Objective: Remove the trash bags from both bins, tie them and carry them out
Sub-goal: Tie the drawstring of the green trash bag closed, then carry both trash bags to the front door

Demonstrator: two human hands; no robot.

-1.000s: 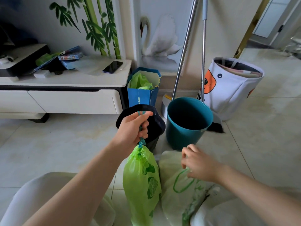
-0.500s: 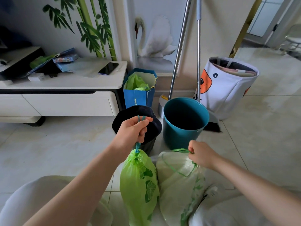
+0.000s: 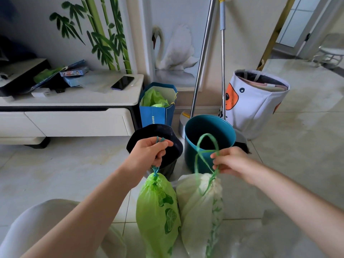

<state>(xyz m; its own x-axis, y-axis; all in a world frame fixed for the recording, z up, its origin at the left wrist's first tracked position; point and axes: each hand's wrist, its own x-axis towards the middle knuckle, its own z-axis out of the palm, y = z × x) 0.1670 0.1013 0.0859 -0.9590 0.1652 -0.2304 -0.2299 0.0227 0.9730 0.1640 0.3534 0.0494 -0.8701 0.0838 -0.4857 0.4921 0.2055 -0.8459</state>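
floor [image 3: 55, 174]: pale glossy tiles | teal bin [image 3: 208, 144]: by swan wall, black bin [image 3: 154, 138] just left | left hand [image 3: 149, 155]: fingers clenched on green trash bag [image 3: 158, 211] drawstring | right hand [image 3: 230, 162]: fingers pinching white trash bag [image 3: 199, 211] drawstring loop, both bags before the teal bin

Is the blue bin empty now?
Yes, it looks empty. The teal bin stands upright with no bag lining it, and only its dark bare inside shows. The whitish bag sits outside it on the floor.
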